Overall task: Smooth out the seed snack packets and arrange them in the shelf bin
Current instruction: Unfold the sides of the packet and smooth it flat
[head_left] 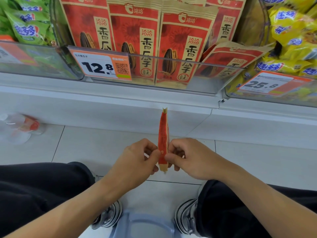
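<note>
A flat red-and-tan paper seed snack packet [163, 140] is held edge-on above the pale tiled floor [96, 148], in front of and below the clear plastic shelf bin [171, 73], where matching red seed packets [137, 42] are stood in upright rows. Because only the lower end is held, the tall upper part could flop or twist, and the paper could be creased further if the pinch is pulled unevenly. The leaning packet [228, 60] at the bin's right could be knocked lower when the held one is slid in.

The packet is pinched on its left face by the left hand [137, 158] and on its right face by the right hand [190, 157]. The fingers of both are curled tight against the paper, with no gap to be seen.
</note>
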Motion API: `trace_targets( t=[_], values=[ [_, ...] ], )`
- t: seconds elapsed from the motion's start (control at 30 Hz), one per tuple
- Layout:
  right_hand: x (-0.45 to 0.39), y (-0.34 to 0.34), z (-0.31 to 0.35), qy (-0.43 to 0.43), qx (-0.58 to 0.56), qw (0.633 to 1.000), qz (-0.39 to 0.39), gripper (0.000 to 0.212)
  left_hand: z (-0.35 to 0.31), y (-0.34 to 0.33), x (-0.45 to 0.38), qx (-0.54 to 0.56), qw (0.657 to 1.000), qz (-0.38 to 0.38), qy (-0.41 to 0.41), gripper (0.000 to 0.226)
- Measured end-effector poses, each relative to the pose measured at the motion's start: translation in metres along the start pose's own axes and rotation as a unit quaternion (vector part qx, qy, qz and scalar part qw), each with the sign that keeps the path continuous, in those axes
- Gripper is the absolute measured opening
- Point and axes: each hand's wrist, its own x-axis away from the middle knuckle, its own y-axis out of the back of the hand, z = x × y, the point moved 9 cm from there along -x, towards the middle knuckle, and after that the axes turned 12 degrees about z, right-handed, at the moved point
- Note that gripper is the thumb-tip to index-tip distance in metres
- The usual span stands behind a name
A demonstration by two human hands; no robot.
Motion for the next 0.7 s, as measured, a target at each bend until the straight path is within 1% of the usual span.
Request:
trace_targets(
  t=[0.03, 0.1, 0.17, 0.23, 0.33, 0.4, 0.47, 0.6, 0.63, 0.7],
  values=[
    [0.000, -0.002, 0.001, 0.002, -0.008, 1.000, 0.002, 0.018, 0.003, 0.000, 0.000, 0.029, 1.000, -0.003, 0.010, 0.011],
    [0.001, -0.007, 0.005, 0.006, -0.027, 1.000, 0.012, 0.018, 0.009, -0.003, -0.001, 0.112, 0.993, 0.000, 0.033, 0.023],
    [0.001, -0.014, 0.009, 0.013, -0.024, 0.999, 0.029, 0.014, 0.010, -0.005, 0.000, 0.175, 0.983, 0.009, 0.055, 0.026],
    [0.001, -0.021, 0.011, 0.016, -0.016, 0.999, 0.041, 0.013, 0.008, -0.005, 0.001, 0.183, 0.981, 0.014, 0.061, 0.021],
    [0.002, -0.025, 0.009, 0.008, 0.008, 0.999, 0.036, 0.015, 0.007, -0.004, 0.000, 0.173, 0.984, 0.011, 0.048, 0.010],
    [0.002, -0.025, 0.006, -0.003, 0.010, 1.000, 0.028, 0.015, 0.008, -0.003, 0.000, 0.166, 0.985, 0.003, 0.041, 0.009],
    [0.002, -0.020, 0.004, -0.011, 0.023, 1.000, 0.002, 0.016, 0.008, 0.001, -0.001, 0.146, 0.989, -0.011, 0.032, 0.011],
    [0.007, 0.012, -0.005, -0.056, 0.056, 0.990, -0.117, 0.017, 0.006, 0.005, -0.003, 0.092, 0.995, -0.027, 0.012, 0.013],
    [0.009, 0.020, -0.008, -0.073, 0.045, 0.986, -0.140, 0.016, 0.007, 0.006, -0.005, 0.080, 0.996, -0.031, 0.009, 0.014],
    [0.011, 0.031, -0.017, -0.099, 0.009, 0.982, -0.159, 0.020, 0.006, 0.007, -0.006, 0.062, 0.997, -0.037, 0.006, 0.017]
  ],
)
